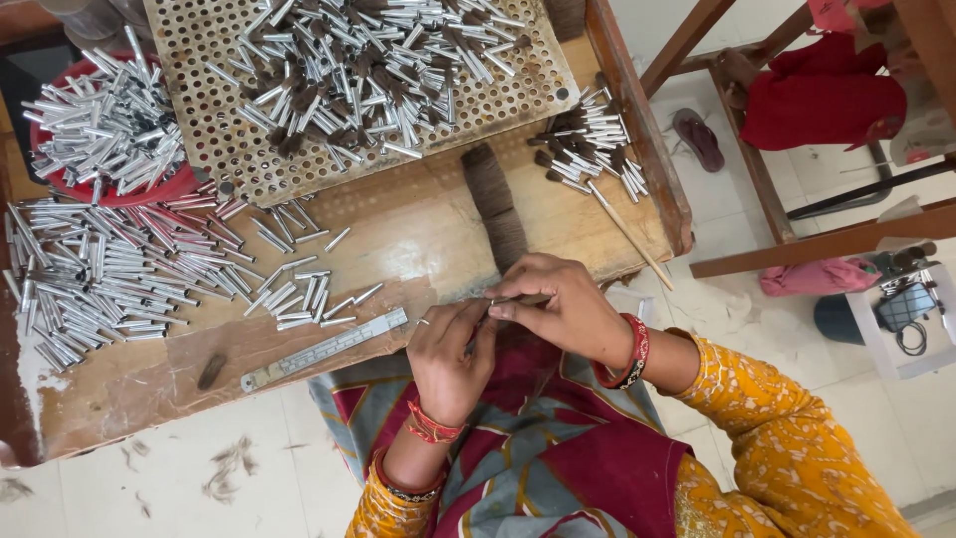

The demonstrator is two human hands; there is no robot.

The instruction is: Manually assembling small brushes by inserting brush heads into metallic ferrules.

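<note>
My left hand and my right hand meet just off the front edge of the wooden table, above my lap. Between the fingertips of both hands I pinch a small metal tube with a tuft of dark bristle. A long roll of brown hair lies on the table just beyond my right hand. A metal ruler lies on the table left of my left hand.
Loose silver tubes cover the table's left side, more fill a red bowl. A perforated metal tray holds bristle-filled tubes. Finished pieces and a wooden stick lie at right. Wooden frames, red cloth and a sandal lie beyond.
</note>
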